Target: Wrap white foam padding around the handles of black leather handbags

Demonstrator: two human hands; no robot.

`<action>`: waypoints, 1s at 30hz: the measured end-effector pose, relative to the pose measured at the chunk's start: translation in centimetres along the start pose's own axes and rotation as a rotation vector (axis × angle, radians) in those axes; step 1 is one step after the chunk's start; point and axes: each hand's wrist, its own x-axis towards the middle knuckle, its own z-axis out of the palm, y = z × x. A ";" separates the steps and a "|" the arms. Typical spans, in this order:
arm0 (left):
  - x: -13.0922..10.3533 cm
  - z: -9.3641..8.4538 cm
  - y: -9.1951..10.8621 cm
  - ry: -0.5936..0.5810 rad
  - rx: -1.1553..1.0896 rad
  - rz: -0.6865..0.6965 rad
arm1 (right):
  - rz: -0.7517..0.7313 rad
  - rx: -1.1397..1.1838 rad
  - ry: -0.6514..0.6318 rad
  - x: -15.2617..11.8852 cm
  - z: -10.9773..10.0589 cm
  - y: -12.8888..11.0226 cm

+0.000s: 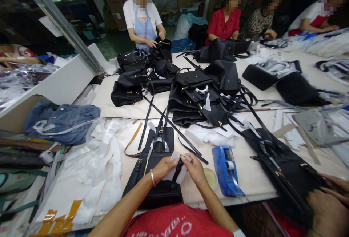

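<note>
A black backpack (152,157) lies on the table right in front of me, its straps running up toward the far side. Over its right part, my left hand (165,168) pinches a small white sheet of paper (171,175) by its left side. My right hand (193,166) has its fingertips closed near a small metal buckle at the top of a short black strap (177,170), which lies against the sheet. Both hands are close together, with the strap between them. Part of the bag is hidden under my forearms.
A blue tape dispenser (226,171) and a roll of tape (209,178) are at my right. White sheets (106,160) and a denim bag (62,120) lie at left. Black bags (191,95) are heaped ahead. A co-worker's hand (327,208) touches another bag (283,168). Several people work beyond.
</note>
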 end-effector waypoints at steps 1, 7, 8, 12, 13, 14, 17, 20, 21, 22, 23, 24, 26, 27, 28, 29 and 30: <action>0.1 0.0 0.0 -0.002 0.005 -0.003 | -0.001 -0.003 0.000 0.0 0.0 0.0; 0.4 0.7 -0.6 0.012 -0.019 0.017 | 0.002 -0.010 0.035 0.2 -0.3 0.0; 0.4 0.9 -0.8 0.031 -0.016 0.030 | 0.002 -0.012 0.042 0.4 -0.3 0.0; 0.9 1.6 -1.8 0.109 -0.008 0.097 | -0.018 -0.032 0.044 0.8 -0.1 -0.1; 1.1 1.7 -2.0 0.131 -0.005 0.116 | -0.024 -0.033 0.043 0.8 -0.1 -0.1; 1.2 1.8 -2.2 0.154 0.000 0.135 | -0.024 -0.024 0.035 0.8 -0.1 -0.2; 1.4 1.9 -2.4 0.218 0.041 0.157 | 0.048 0.138 -0.074 0.3 -0.7 -0.7; 1.3 1.9 -2.2 0.257 0.057 0.158 | 0.175 0.456 -0.230 -0.4 -1.9 -1.0; 1.2 2.0 -2.1 0.262 0.054 0.164 | 0.202 0.534 -0.256 -0.6 -2.3 -1.0; 1.1 2.0 -2.1 0.262 0.052 0.171 | 0.220 0.581 -0.272 -0.7 -2.7 -0.9; 1.1 2.1 -2.0 0.257 0.053 0.176 | 0.229 0.595 -0.284 -0.7 -2.8 -0.8; 1.0 2.2 -2.0 0.247 0.059 0.177 | 0.232 0.587 -0.297 -0.7 -2.9 -0.6; 1.0 2.4 -2.0 0.223 0.085 0.174 | 0.218 0.540 -0.319 -0.4 -2.7 -0.3; 1.0 2.4 -1.9 0.213 0.107 0.172 | 0.201 0.510 -0.324 -0.1 -2.5 -0.1; 1.1 2.4 -1.9 0.207 0.136 0.171 | 0.179 0.478 -0.323 0.1 -2.2 -0.1; 1.1 2.4 -1.8 0.204 0.169 0.172 | 0.155 0.442 -0.317 0.4 -2.0 0.0; 1.2 2.4 -1.7 0.200 0.201 0.174 | 0.129 0.403 -0.308 0.6 -1.8 0.0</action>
